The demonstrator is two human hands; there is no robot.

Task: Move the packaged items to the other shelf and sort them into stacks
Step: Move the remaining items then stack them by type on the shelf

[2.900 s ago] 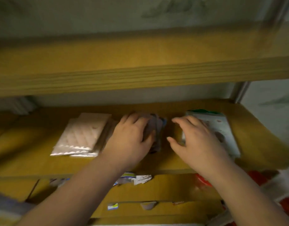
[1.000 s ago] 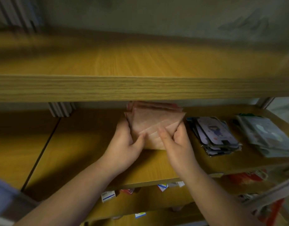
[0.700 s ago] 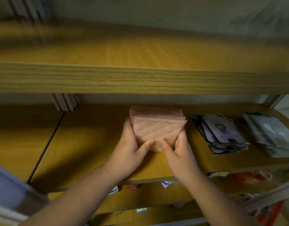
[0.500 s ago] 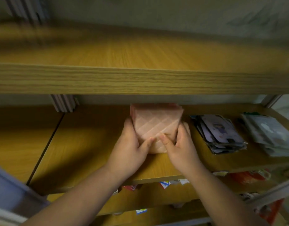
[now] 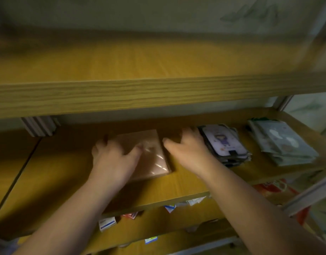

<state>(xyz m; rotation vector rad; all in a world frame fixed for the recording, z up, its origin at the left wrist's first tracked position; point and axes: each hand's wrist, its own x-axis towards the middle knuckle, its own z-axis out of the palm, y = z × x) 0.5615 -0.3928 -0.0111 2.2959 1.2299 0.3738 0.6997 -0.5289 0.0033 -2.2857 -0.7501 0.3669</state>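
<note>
On the middle shelf (image 5: 48, 173), the left hand (image 5: 113, 159) rests spread fingers on the pink stack (image 5: 151, 155) at frame centre, long axis running front to back, while the right hand (image 5: 187, 151), fingers loosely splayed and empty, lies just right of it, beside the purple stack (image 5: 226, 142).

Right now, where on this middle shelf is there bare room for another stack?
Bare wood lies left of the pink stack, up to the seam. Rightward it is crowded: purple card stack, then grey-green stack.
</note>
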